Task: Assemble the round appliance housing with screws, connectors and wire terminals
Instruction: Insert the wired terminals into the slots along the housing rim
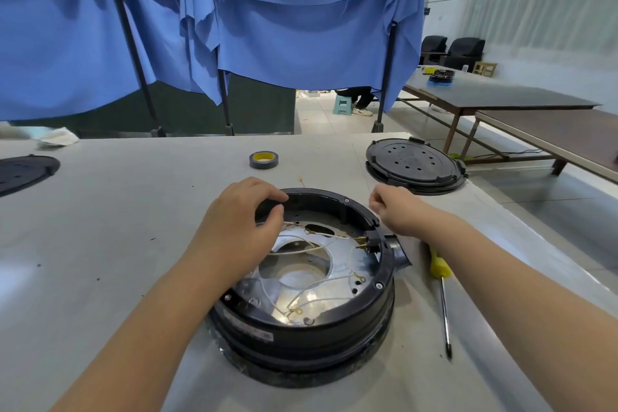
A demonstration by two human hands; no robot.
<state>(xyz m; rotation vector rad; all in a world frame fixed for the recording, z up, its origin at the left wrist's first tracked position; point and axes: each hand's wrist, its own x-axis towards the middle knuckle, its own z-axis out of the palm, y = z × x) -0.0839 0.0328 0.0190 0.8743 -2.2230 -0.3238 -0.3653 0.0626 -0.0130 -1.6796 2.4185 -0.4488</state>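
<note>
Round black housing (302, 278) sits open side up on the grey desk (117, 244), near its front edge. I see my left hand (234, 227) over the far-left rim, fingers (272, 194) curled on the rim, thumb near a white wire (301, 249). Right hand (398, 209) hovers just off the right rim, fingers bunched; whether they pinch anything, I cannot tell. Yellow-handled screwdriver (441, 291) lies right of the housing. Tape roll (264, 159) beyond, perforated black lid (414, 162) far right by the desk edge. Blue curtain (214, 20) behind.
</note>
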